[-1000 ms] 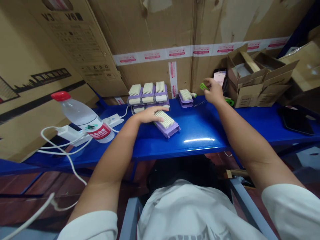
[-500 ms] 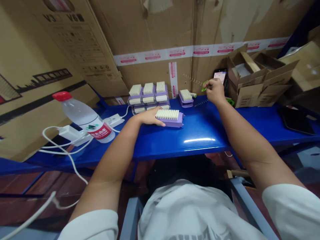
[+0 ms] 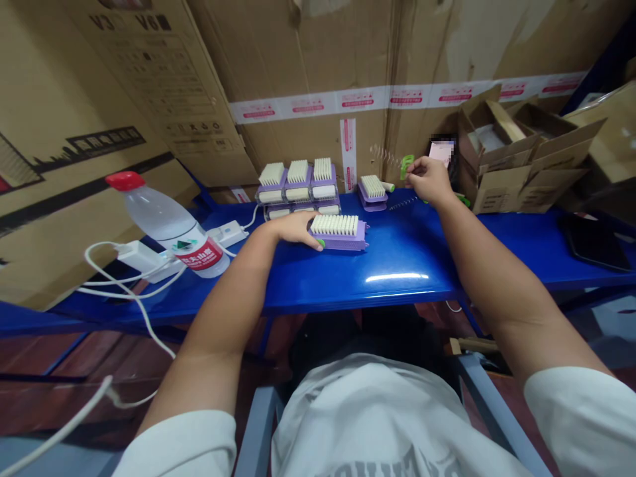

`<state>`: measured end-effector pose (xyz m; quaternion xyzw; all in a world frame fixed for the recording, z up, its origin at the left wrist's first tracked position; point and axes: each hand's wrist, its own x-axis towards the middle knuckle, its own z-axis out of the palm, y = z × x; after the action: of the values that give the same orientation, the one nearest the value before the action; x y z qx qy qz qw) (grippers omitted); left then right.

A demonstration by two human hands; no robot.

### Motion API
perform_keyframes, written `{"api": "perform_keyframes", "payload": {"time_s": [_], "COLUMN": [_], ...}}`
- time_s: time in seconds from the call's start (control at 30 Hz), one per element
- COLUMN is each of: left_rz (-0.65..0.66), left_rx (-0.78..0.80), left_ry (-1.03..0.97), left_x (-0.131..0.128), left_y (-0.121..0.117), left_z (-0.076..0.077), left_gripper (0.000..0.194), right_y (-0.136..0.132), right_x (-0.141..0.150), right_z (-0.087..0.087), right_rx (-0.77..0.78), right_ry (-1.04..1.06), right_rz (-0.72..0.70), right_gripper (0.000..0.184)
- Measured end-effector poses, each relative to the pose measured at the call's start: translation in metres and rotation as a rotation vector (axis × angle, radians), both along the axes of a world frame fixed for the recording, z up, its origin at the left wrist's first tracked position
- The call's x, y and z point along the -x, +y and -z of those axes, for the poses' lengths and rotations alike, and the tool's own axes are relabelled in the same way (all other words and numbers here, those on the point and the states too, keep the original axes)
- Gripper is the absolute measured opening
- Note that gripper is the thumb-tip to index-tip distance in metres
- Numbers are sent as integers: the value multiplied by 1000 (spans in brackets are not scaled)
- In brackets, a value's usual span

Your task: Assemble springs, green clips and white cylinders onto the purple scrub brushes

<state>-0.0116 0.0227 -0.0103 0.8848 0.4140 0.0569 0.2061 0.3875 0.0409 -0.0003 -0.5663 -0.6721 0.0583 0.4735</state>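
My left hand [image 3: 297,228] is closed around one end of a purple brush [image 3: 338,240] with cream bristles facing up, held at the front of the stacked brushes. A bit of green shows by its thumb. At the back right, my right hand [image 3: 431,180] pinches a small green plastic piece [image 3: 407,167] between thumb and fingers, raised above the table. A thin coil spring [image 3: 385,156] stretches left from near that piece; whether the two are joined I cannot tell. Below it, a second dark coil spring [image 3: 403,203] lies on the table beside another purple brush [image 3: 372,192].
Several purple-and-cream brushes [image 3: 298,182] are stacked at the back of the blue table [image 3: 397,258]. To the left are a water bottle [image 3: 171,222] and a white power strip [image 3: 144,262]. A phone [image 3: 442,154] leans beside open cardboard boxes [image 3: 507,189]; a black tablet [image 3: 593,242] lies right.
My left hand has turned the brush from slanting to lying crosswise. My right hand has lifted the green piece slightly, and a spring now shows stretched out beside it.
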Motion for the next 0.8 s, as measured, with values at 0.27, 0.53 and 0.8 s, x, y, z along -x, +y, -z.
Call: {"api": "perform_keyframes", "payload": {"time_s": [0.27, 0.53, 0.8], "left_rz": [19, 3, 54], "left_rx": [87, -42, 39], "left_ry": [-18, 50, 29], "left_x": [1, -3, -5], "left_y": [-2, -3, -5], "left_z": [-3, -3, -5], "left_gripper": [103, 99, 102], "right_y": [-28, -24, -21], "right_x": [-2, -11, -19], "right_z": [-17, -17, -19], "right_rx": [507, 633, 736], "right_ry": [163, -268, -477], "right_rz": [-294, -177, -17], "right_gripper": [45, 29, 39]}}
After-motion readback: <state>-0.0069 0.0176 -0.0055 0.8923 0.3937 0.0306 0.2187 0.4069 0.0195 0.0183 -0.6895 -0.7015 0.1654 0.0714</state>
